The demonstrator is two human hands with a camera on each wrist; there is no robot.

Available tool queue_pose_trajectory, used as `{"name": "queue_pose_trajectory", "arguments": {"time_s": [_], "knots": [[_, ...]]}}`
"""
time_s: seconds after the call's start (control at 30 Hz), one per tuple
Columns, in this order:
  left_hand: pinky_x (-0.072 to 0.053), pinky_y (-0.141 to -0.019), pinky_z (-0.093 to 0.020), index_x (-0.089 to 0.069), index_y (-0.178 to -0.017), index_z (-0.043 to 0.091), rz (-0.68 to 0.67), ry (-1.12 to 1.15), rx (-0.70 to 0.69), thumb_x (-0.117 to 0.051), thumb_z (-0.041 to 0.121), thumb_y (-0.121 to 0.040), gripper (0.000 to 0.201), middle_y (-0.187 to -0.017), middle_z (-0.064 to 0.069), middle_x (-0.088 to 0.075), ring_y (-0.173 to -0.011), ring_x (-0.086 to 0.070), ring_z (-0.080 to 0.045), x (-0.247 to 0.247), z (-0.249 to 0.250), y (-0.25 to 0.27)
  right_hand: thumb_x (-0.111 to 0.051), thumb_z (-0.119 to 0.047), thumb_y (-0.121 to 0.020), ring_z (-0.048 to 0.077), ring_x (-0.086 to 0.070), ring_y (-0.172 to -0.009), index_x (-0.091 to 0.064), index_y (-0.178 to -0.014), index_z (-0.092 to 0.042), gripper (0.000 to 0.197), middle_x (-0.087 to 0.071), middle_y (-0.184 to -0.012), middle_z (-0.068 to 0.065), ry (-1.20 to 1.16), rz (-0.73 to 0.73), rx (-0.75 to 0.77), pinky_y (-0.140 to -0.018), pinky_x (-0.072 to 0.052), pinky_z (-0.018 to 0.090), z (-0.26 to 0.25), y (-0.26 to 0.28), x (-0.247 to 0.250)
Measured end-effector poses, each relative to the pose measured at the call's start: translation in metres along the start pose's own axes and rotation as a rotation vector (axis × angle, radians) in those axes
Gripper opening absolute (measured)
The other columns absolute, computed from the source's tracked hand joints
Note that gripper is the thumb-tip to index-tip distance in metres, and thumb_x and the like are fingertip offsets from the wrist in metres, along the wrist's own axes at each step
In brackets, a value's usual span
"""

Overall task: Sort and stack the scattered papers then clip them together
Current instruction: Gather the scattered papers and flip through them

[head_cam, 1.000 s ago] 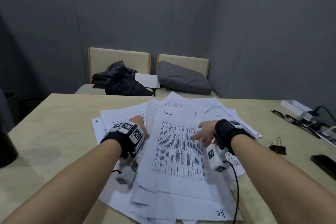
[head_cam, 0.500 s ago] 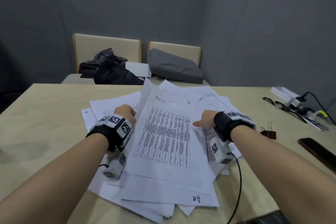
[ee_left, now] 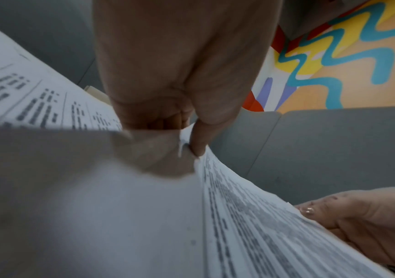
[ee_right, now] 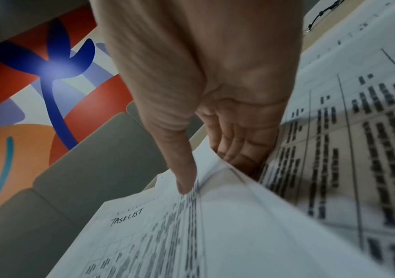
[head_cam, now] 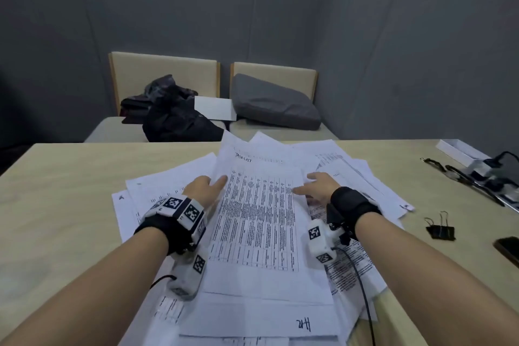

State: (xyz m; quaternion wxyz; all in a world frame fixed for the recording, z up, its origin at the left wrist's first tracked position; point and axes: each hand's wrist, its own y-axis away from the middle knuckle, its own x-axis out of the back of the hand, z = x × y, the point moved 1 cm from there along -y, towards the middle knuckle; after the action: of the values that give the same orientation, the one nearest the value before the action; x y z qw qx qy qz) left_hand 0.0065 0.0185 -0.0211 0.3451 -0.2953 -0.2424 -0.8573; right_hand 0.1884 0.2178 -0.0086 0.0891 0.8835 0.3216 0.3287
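A loose heap of printed white papers (head_cam: 174, 185) covers the middle of the light wooden table (head_cam: 56, 191). On top lies a sheet headed "TASKLIST" (head_cam: 258, 222), lifted off the heap. My left hand (head_cam: 206, 187) pinches its left edge, thumb (ee_left: 198, 139) on top and fingers under the paper. My right hand (head_cam: 314, 185) holds the right edge, thumb (ee_right: 182, 169) on the print and fingers (ee_right: 236, 143) beneath. A black binder clip (head_cam: 440, 230) lies on the table to the right of the heap, clear of both hands.
A dark phone (head_cam: 508, 250) lies at the right edge. Cables, glasses and a white box (head_cam: 460, 149) sit at the far right. Behind the table are two chairs with a black bag (head_cam: 174, 118) and a grey cushion (head_cam: 275, 107), backed by grey partition walls.
The top sheet, raised at its left edge half a second ago, now sits flatter and squarer between both hands. The head view has tilted lower.
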Motion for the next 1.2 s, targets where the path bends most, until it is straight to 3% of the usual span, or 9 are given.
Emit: {"name": "queue_pose_trajectory", "arguments": {"time_s": [0.1, 0.23, 0.37, 0.53, 0.7, 0.83, 0.93, 1.1, 1.2], "knots": [[-0.043, -0.063, -0.027, -0.058, -0.103, 0.004, 0.025, -0.145, -0.068, -0.055, 0.025, -0.091, 0.024, -0.095, -0.010, -0.064, -0.083, -0.060, -0.027, 0.002, 0.002, 0.006, -0.094, -0.031, -0.052, 0.036, -0.069, -0.093, -0.062, -0.116, 0.007, 0.081, -0.068, -0.117, 0.022, 0.025, -0.058, -0.060, -0.082, -0.057, 0.042, 0.010, -0.006, 0.006], [-0.041, -0.071, -0.028, -0.060, -0.106, 0.004, 0.063, -0.123, -0.162, -0.056, 0.018, -0.091, 0.021, -0.098, -0.010, -0.063, -0.086, -0.057, -0.026, 0.016, 0.016, 0.005, -0.073, -0.008, -0.083, 0.032, -0.068, -0.076, -0.062, -0.111, 0.006, 0.033, -0.069, -0.113, 0.026, -0.097, -0.163, -0.066, -0.054, -0.058, 0.034, -0.005, 0.021, 0.012], [-0.042, -0.076, -0.030, -0.060, -0.108, 0.005, 0.152, 0.040, -0.265, -0.053, 0.015, -0.092, 0.020, -0.100, -0.010, -0.063, -0.091, -0.060, -0.026, 0.052, 0.045, 0.001, -0.068, -0.011, -0.088, 0.028, -0.066, -0.087, -0.061, -0.119, 0.003, 0.035, -0.068, -0.117, 0.019, -0.234, -0.053, 0.018, -0.074, -0.059, 0.038, -0.030, 0.027, 0.026], [-0.047, -0.079, -0.036, -0.057, -0.103, 0.005, 0.233, 0.178, -0.340, -0.046, 0.013, -0.096, 0.015, -0.097, -0.012, -0.062, -0.090, -0.058, -0.027, 0.079, 0.071, 0.006, -0.062, -0.007, -0.091, 0.020, -0.064, -0.097, -0.062, -0.113, -0.011, 0.022, -0.065, -0.126, 0.008, -0.401, -0.056, 0.255, -0.074, -0.051, 0.026, -0.072, 0.053, 0.041], [-0.047, -0.081, -0.033, -0.055, -0.108, 0.006, 0.325, 0.438, -0.464, -0.041, 0.016, -0.100, 0.019, -0.102, -0.007, -0.062, -0.093, -0.059, -0.022, 0.084, 0.076, 0.020, -0.057, 0.003, -0.091, 0.010, -0.072, -0.081, -0.055, -0.123, 0.006, 0.032, -0.067, -0.106, 0.008, -0.595, -0.063, 0.492, -0.067, -0.057, 0.020, -0.097, 0.087, 0.046], [-0.045, -0.069, -0.031, -0.050, -0.102, 0.011, 0.460, 0.553, -0.582, -0.041, 0.018, -0.099, 0.012, -0.087, 0.001, -0.058, -0.074, -0.054, -0.013, 0.094, 0.089, 0.034, -0.065, -0.004, -0.089, 0.021, -0.066, -0.106, -0.060, -0.116, -0.004, 0.028, -0.068, -0.116, 0.009, -0.645, 0.141, 0.665, -0.097, -0.051, 0.033, -0.125, 0.105, 0.046], [-0.050, -0.077, -0.033, -0.048, -0.105, 0.014, 0.447, 0.601, -0.595, -0.048, 0.023, -0.096, 0.013, -0.095, 0.003, -0.061, -0.084, -0.059, -0.013, 0.100, 0.096, 0.038, -0.065, -0.010, -0.090, 0.009, -0.067, -0.096, -0.063, -0.104, -0.018, 0.016, -0.070, -0.104, -0.004, -0.614, 0.157, 0.770, -0.094, -0.053, 0.028, -0.138, 0.112, 0.047], [-0.050, -0.080, -0.034, -0.039, -0.126, 0.010, 0.425, 0.510, -0.525, -0.053, 0.031, -0.094, 0.041, -0.109, -0.002, -0.059, -0.093, -0.061, -0.019, 0.091, 0.084, 0.042, -0.075, -0.014, -0.082, -0.001, -0.063, -0.095, -0.054, -0.110, -0.022, 0.036, -0.066, -0.103, -0.011, -0.452, 0.258, 0.791, -0.082, -0.052, 0.013, -0.126, 0.097, 0.035], [-0.044, -0.076, -0.030, -0.039, -0.127, 0.012, 0.400, 0.498, -0.466, -0.056, 0.030, -0.093, 0.042, -0.107, 0.001, -0.057, -0.090, -0.058, -0.015, 0.084, 0.076, 0.040, -0.074, -0.015, -0.083, 0.000, -0.063, -0.095, -0.051, -0.114, -0.016, 0.038, -0.066, -0.110, -0.004, -0.481, 0.288, 0.751, -0.075, -0.052, 0.011, -0.116, 0.085, 0.024]]}}
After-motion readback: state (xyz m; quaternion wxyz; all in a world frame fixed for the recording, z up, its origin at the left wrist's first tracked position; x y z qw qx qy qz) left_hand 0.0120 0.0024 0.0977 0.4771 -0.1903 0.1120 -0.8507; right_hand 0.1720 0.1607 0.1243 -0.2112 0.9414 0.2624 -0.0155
